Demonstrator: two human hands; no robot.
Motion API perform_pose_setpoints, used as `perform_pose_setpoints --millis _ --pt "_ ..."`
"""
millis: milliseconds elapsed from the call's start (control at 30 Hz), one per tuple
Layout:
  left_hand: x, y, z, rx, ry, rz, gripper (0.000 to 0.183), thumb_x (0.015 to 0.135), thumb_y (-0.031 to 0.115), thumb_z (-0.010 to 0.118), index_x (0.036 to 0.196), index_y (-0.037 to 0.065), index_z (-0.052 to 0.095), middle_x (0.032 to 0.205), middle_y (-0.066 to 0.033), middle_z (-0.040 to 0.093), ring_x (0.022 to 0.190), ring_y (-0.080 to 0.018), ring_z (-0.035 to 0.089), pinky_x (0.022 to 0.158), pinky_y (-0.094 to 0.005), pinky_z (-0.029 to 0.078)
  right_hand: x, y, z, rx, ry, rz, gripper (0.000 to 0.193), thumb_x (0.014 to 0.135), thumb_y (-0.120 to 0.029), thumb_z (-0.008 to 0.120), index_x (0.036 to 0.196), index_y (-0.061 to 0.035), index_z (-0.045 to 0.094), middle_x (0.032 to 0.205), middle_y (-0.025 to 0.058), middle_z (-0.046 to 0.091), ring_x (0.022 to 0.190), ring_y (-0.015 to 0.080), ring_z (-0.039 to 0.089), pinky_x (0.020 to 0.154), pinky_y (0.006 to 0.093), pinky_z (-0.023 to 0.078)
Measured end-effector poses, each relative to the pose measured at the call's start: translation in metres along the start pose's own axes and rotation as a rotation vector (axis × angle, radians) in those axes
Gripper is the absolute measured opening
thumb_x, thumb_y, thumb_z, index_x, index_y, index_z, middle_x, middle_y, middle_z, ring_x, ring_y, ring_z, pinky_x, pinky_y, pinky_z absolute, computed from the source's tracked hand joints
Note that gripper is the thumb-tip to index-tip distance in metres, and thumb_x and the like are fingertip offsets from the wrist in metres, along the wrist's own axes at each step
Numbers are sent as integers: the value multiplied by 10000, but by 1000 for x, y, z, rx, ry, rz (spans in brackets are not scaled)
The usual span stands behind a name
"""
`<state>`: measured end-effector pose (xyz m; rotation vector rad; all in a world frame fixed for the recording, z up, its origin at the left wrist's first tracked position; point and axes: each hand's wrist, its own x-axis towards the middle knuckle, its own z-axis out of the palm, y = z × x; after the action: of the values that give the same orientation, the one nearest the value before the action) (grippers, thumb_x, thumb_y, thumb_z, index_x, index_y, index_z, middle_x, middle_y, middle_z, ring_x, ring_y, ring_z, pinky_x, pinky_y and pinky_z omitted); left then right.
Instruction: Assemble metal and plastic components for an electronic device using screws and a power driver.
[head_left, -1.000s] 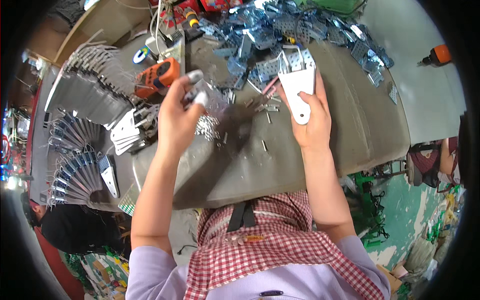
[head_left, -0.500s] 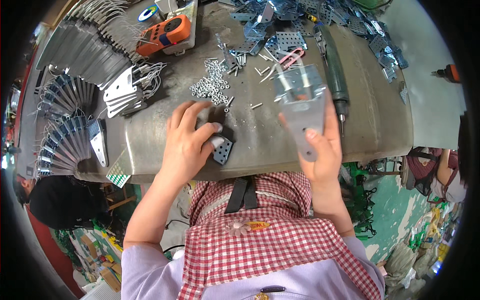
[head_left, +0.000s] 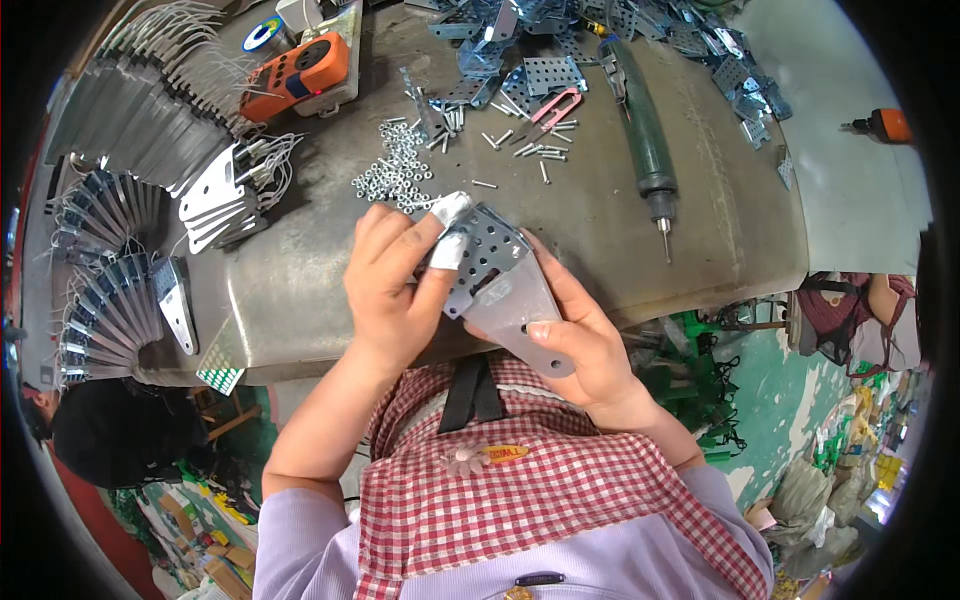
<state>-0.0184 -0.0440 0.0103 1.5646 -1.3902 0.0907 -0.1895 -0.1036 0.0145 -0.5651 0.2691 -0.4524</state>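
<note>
A grey tapered metal plate (head_left: pixel 522 312) lies tilted in my right hand (head_left: pixel 590 350), its thumb pressed on the face beside a small hole. Against the wide end of that plate sits a perforated metal bracket (head_left: pixel 490 250), dark bluish with rows of holes. My left hand (head_left: pixel 400 275) pinches the bracket's left edge between thumb and forefinger, both wrapped in white tape. The two parts overlap in front of my apron, above the table's near edge. Whatever lies beneath the bracket is hidden.
Loose nuts (head_left: pixel 392 170), screws (head_left: pixel 545 150) and pink-handled snips (head_left: pixel 550 115) lie beyond my hands. A green electric screwdriver (head_left: pixel 640 130) rests at the right. Perforated brackets (head_left: pixel 555 75) pile at the back; stacked wired plates (head_left: pixel 215 205) and an orange device (head_left: pixel 295 75) stand left.
My left hand has lifted the perforated bracket off the table onto the plate. My right hand has brought the plate left and nearer, and its wires no longer show.
</note>
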Motion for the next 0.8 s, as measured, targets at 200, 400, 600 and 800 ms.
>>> perform_pose_setpoints --millis 200,400,600,800 --pt "23 -4 -12 105 -130 241 243 619 9 651 858 16 609 639 -64 465 637 -241 463 620 -338 375 4 1 -3 151 -91 -1 658 774 -2 453 1377 -23 190 1317 143 368 1189 242 415 982 413 356" --pt "6 17 6 -16 -207 -133 270 712 159 665 866 19 493 725 -116 486 675 -301 495 621 -372 407 3 7 -9 -976 142 -401 579 794 44 442 1344 10 264 1320 179 372 1225 253 377 993 327 309" --pt "3 18 14 -562 -433 -556 124 845 121 527 860 3 491 766 -78 510 718 -138 486 676 -294 416 13 -31 -27 -1554 -8 -537 397 749 -45 611 1141 -36 550 1168 162 522 1155 320 438 930 391 383" --pt "3 18 -12 -689 -581 -693 140 872 148 507 824 17 500 750 5 494 732 -65 428 668 -229 389 66 -122 -75 -2290 698 -574 477 730 -119 628 1188 -67 502 1039 163 516 933 325 486 818 393 410"
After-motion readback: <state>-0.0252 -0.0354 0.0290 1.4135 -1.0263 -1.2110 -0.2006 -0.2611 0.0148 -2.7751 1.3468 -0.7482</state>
